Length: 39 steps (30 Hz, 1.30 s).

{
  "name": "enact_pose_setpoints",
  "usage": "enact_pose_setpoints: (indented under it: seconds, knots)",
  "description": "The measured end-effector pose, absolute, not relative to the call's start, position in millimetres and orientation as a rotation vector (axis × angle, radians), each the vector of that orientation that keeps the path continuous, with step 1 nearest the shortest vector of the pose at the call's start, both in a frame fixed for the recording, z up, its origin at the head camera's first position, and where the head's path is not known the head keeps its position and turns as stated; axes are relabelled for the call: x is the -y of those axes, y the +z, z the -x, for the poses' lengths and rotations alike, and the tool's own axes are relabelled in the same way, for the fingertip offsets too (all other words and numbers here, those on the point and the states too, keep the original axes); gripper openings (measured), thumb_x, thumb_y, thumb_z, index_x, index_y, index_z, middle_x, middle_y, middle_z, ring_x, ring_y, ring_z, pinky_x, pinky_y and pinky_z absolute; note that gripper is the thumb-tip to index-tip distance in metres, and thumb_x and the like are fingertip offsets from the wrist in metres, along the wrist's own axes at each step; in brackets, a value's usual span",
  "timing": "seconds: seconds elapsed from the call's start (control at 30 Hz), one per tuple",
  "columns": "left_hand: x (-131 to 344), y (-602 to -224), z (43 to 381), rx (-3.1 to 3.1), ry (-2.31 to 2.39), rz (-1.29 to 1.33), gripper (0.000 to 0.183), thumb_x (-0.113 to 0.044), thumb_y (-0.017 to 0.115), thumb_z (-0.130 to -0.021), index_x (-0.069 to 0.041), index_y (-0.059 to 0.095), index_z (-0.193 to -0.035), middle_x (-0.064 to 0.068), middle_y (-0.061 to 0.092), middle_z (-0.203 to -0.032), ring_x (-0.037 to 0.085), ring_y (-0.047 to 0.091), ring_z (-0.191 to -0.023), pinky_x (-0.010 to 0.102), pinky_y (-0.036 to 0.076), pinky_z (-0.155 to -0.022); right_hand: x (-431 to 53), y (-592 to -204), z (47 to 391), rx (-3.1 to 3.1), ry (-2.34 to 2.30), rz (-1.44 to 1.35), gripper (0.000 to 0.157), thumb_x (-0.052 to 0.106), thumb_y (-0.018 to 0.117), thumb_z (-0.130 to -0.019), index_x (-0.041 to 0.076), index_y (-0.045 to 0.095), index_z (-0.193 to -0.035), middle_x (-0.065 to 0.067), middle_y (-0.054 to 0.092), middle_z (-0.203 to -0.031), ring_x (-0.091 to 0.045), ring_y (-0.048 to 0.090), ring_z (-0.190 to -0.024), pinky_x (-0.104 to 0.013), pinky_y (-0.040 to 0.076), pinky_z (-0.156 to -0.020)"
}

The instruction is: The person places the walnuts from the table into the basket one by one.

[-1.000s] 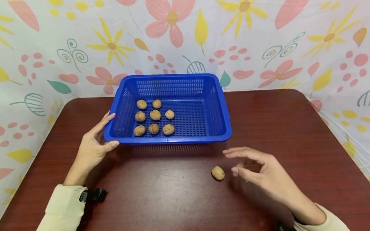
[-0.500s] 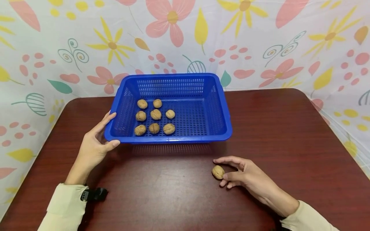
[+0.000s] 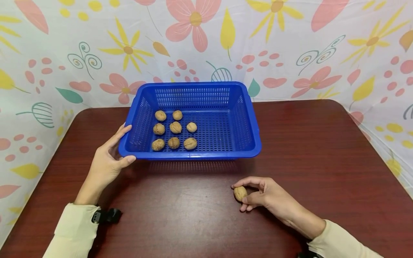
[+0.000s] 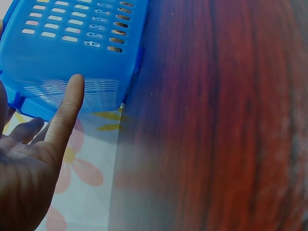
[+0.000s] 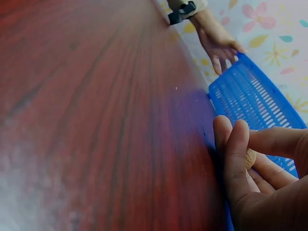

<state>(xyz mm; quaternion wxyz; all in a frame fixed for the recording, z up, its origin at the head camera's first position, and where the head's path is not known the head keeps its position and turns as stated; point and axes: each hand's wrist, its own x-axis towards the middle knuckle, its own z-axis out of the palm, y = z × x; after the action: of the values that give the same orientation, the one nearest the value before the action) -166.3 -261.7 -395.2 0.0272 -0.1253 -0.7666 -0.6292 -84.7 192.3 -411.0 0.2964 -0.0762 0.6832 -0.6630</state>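
At the left end of a blue plastic basket [image 3: 222, 154], my left hand [image 3: 104, 166] grips the corner, thumb over the front rim and fingers along the side. One finger [image 4: 71, 98] lies against the perforated outer wall in the left wrist view. Several walnuts [image 3: 175, 127] sit in loose rows in the left half of the basket floor. To the front right, my right hand [image 3: 272, 199] pinches a single walnut [image 3: 240, 193] between thumb and fingers, low over the table. In the right wrist view the fingers mostly hide that walnut [image 5: 250, 158].
Both the basket and the hands are over a dark red-brown wooden table [image 3: 180, 218]. A flower-print cloth [image 3: 277, 53] hangs right behind the basket and along the sides. Black straps [image 3: 108, 215] with small devices circle the wrists.
My right hand has come in from the right, closed its fingers round the loose walnut and shifted it slightly left. The left hand keeps its hold on the basket.
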Motion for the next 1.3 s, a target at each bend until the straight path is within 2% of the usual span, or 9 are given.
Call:
enact_pose_setpoints:
  seconds: [0.2, 0.33, 0.47, 0.57, 0.67, 0.83, 0.9, 1.13, 1.3]
  knots:
    - [261.3, -395.0, 166.3, 2.368, -1.942, 0.387, 0.077, 0.005, 0.078, -0.090, -0.011, 0.047, -0.158, 0.008, 0.027, -0.174, 0.009, 0.048, -0.140, 0.013, 0.054, -0.093, -186.1, -402.2, 81.7, -1.801, -1.747, 0.245, 0.043, -0.005, 0.065, -0.092, -0.008, 0.062, -0.135, -0.019, 0.075, -0.101, -0.022, 0.077, -0.079, -0.036, 0.064, -0.072]
    - [261.2, -394.6, 165.7, 2.367, -1.945, 0.385, 0.076, 0.005, 0.078, -0.090, -0.011, 0.047, -0.158, 0.008, 0.027, -0.174, 0.009, 0.048, -0.140, 0.013, 0.054, -0.093, -179.1, -382.4, 81.0, -1.788, -1.774, 0.352, 0.042, -0.005, 0.066, -0.092, -0.007, 0.063, -0.135, -0.026, 0.073, -0.104, -0.022, 0.077, -0.079, -0.035, 0.064, -0.068]
    - [261.0, -393.2, 165.5, 2.362, -1.950, 0.389, 0.076, 0.005, 0.078, -0.090, -0.011, 0.047, -0.158, 0.009, 0.026, -0.174, 0.008, 0.048, -0.140, 0.012, 0.054, -0.094, -170.3, -350.5, 88.8, -1.793, -1.810, 0.451, 0.041, -0.006, 0.066, -0.093, -0.005, 0.064, -0.134, -0.021, 0.076, -0.102, -0.022, 0.077, -0.078, -0.035, 0.063, -0.066]
    - [261.1, -393.0, 165.8, 2.362, -1.950, 0.395, 0.076, 0.005, 0.077, -0.090, -0.010, 0.047, -0.158, 0.009, 0.026, -0.174, 0.006, 0.048, -0.139, 0.012, 0.053, -0.095, -163.0, -324.3, 102.3, -1.808, -1.838, 0.463, 0.040, -0.006, 0.066, -0.093, -0.004, 0.066, -0.133, -0.015, 0.077, -0.107, -0.022, 0.076, -0.077, -0.033, 0.062, -0.065]
    - [261.4, -393.7, 165.9, 2.366, -1.946, 0.400, 0.076, 0.005, 0.077, -0.090, -0.010, 0.046, -0.159, 0.008, 0.026, -0.174, 0.006, 0.048, -0.139, 0.012, 0.053, -0.095, -155.6, -300.2, 122.0, -1.823, -1.865, 0.436, 0.040, -0.006, 0.066, -0.093, -0.001, 0.068, -0.133, -0.015, 0.077, -0.108, -0.024, 0.076, -0.076, -0.032, 0.061, -0.065]
    - [261.5, -393.5, 165.8, 2.402, -1.899, 0.396, 0.077, 0.005, 0.076, -0.091, -0.011, 0.045, -0.159, 0.007, 0.027, -0.174, 0.015, 0.047, -0.143, 0.012, 0.053, -0.094, -137.9, -268.8, 165.8, -1.880, -1.922, 0.373, 0.038, -0.005, 0.066, -0.094, 0.003, 0.069, -0.131, -0.013, 0.073, -0.113, -0.026, 0.075, -0.079, -0.032, 0.061, -0.070]
    - [261.6, -393.5, 165.7, 2.412, -1.884, 0.392, 0.077, 0.005, 0.076, -0.091, -0.012, 0.045, -0.159, 0.007, 0.027, -0.174, 0.015, 0.048, -0.142, 0.012, 0.054, -0.094, -128.8, -262.3, 186.8, -1.867, -1.970, 0.340, 0.037, -0.006, 0.066, -0.095, 0.004, 0.068, -0.130, -0.011, 0.071, -0.116, -0.025, 0.076, -0.080, -0.029, 0.061, -0.071]
    - [261.3, -394.3, 166.3, 2.386, -1.909, 0.404, 0.076, 0.006, 0.076, -0.091, -0.011, 0.046, -0.159, 0.008, 0.027, -0.174, 0.001, 0.051, -0.133, 0.013, 0.055, -0.091, -98.6, -265.3, 258.7, -1.748, -2.116, 0.234, 0.033, -0.008, 0.058, -0.099, 0.004, 0.066, -0.130, -0.006, 0.068, -0.106, -0.021, 0.075, -0.079, -0.022, 0.054, -0.067]
    - [261.4, -394.1, 166.0, 2.388, -1.903, 0.403, 0.077, 0.006, 0.076, -0.091, -0.011, 0.046, -0.159, 0.008, 0.027, -0.174, 0.000, 0.051, -0.132, 0.012, 0.056, -0.090, -83.4, -280.6, 299.7, -1.638, -2.218, 0.146, 0.043, -0.009, 0.057, -0.101, 0.001, 0.060, -0.142, -0.011, 0.065, -0.129, -0.022, 0.075, -0.079, -0.021, 0.054, -0.065]
